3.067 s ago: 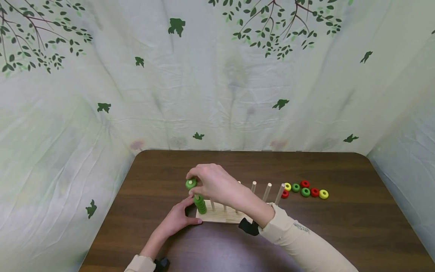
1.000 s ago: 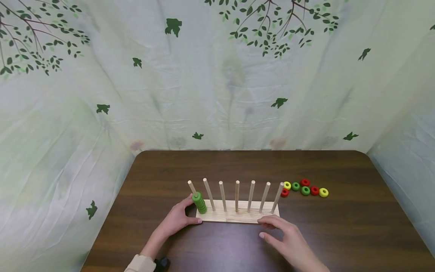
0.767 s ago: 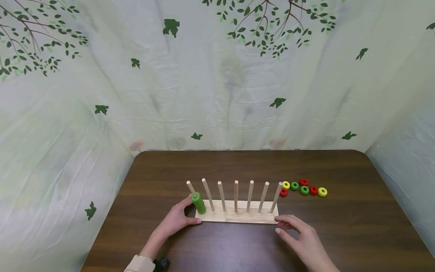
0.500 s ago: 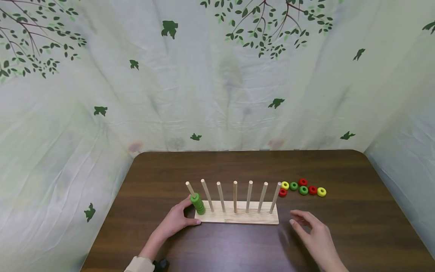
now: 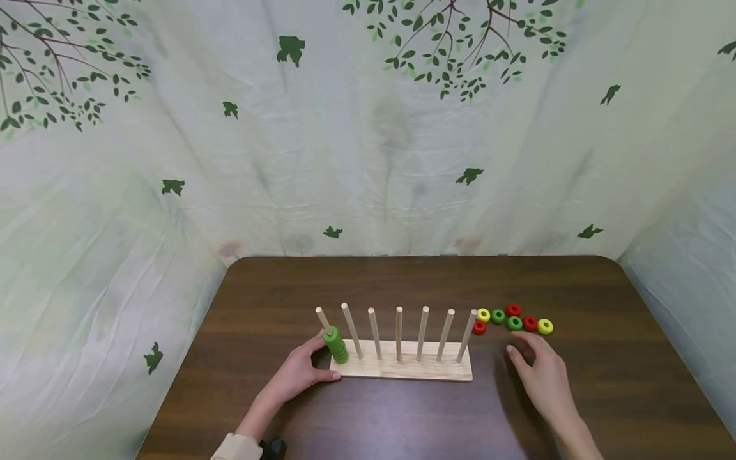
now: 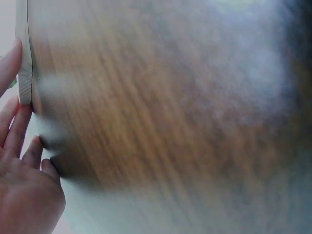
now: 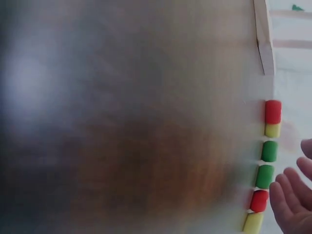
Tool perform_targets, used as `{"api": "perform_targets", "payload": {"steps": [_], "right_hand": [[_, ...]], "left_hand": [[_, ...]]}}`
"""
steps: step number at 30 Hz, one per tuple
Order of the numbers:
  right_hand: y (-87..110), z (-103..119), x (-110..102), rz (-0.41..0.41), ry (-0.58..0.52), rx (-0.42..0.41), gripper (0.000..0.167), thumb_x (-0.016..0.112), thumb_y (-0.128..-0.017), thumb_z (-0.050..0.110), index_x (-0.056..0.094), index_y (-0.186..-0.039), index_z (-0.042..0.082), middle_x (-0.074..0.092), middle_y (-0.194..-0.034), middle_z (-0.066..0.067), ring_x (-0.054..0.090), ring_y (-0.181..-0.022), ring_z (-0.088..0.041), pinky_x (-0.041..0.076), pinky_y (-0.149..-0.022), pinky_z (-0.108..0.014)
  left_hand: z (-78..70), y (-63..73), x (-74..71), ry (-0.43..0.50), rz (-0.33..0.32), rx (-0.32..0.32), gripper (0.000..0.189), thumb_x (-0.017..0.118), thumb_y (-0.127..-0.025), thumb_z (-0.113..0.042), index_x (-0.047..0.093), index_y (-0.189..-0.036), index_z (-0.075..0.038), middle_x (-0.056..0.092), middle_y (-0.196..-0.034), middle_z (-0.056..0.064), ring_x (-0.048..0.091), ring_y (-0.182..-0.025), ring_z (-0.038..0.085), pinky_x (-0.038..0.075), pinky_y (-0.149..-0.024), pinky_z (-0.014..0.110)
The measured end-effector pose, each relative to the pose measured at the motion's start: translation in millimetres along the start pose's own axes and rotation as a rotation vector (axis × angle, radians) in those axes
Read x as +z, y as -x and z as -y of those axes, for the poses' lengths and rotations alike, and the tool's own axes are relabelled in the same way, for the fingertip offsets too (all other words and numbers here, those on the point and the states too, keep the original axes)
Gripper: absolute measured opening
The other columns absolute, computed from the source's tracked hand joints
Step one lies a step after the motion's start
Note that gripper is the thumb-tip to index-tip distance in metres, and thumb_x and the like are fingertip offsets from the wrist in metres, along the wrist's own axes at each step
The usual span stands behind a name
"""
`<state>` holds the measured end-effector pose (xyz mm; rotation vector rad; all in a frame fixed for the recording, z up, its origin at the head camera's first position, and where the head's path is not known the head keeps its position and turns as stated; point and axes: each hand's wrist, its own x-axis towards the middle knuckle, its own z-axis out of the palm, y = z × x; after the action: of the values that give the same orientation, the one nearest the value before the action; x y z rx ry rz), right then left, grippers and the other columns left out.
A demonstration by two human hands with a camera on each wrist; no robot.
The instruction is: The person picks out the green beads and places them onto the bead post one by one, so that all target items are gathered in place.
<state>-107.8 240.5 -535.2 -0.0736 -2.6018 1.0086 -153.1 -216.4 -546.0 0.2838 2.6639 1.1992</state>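
My left hand (image 5: 296,370) grips the left end of a light wooden peg board (image 5: 402,368), thumb at the front edge and fingers round the side. Several upright pegs stand on it. A stack of green rings (image 5: 335,345) sits on the leftmost peg, whose tip shows above them; the other pegs are bare. My right hand (image 5: 543,377) holds nothing; its fingers are loosely bent, fingertips just in front of a green ring (image 5: 514,323) and a red ring (image 5: 529,324). In the right wrist view, my right hand (image 7: 295,200) appears beside the loose rings.
Loose rings lie right of the board on the brown table (image 5: 402,281), among them a yellow ring (image 5: 545,327), another green ring (image 5: 498,316) and a red ring (image 5: 479,328) close to the last peg. A cloth backdrop (image 5: 368,160) with leaf prints hangs behind the table.
My right hand let go of a green ring at the leftmost peg, then moved right past the board and forward to the loose rings. My left hand keeps its place.
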Motion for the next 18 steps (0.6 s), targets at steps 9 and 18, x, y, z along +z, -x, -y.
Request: {"api": "perform_targets", "payload": {"steps": [9, 18], "right_hand": [[-19.5, -7, 4, 0.042, 0.003, 0.031, 0.036, 0.070, -0.089, 0.006, 0.062, -0.123, 0.001, 0.063, -0.111, -0.020, 0.063, -0.092, -0.037, 0.049, -0.075, -0.054], [-29.2, -12, 12, 0.074, 0.055, 0.034, 0.042, 0.071, -0.088, 0.008, 0.058, -0.127, -0.001, 0.058, -0.118, -0.023, 0.060, -0.096, -0.036, 0.047, -0.069, -0.055]], "left_hand": [[3.6, -0.6, 0.6, -0.006, -0.006, 0.000, 0.080, 0.091, -0.067, -0.032, 0.058, -0.138, -0.015, 0.038, -0.152, 0.017, 0.035, -0.140, 0.035, 0.029, -0.110, 0.054], [3.8, 0.5, 0.5, 0.002, 0.002, 0.000, 0.078, 0.091, -0.068, -0.032, 0.058, -0.138, -0.017, 0.037, -0.152, 0.018, 0.034, -0.140, 0.035, 0.029, -0.110, 0.055]]}}
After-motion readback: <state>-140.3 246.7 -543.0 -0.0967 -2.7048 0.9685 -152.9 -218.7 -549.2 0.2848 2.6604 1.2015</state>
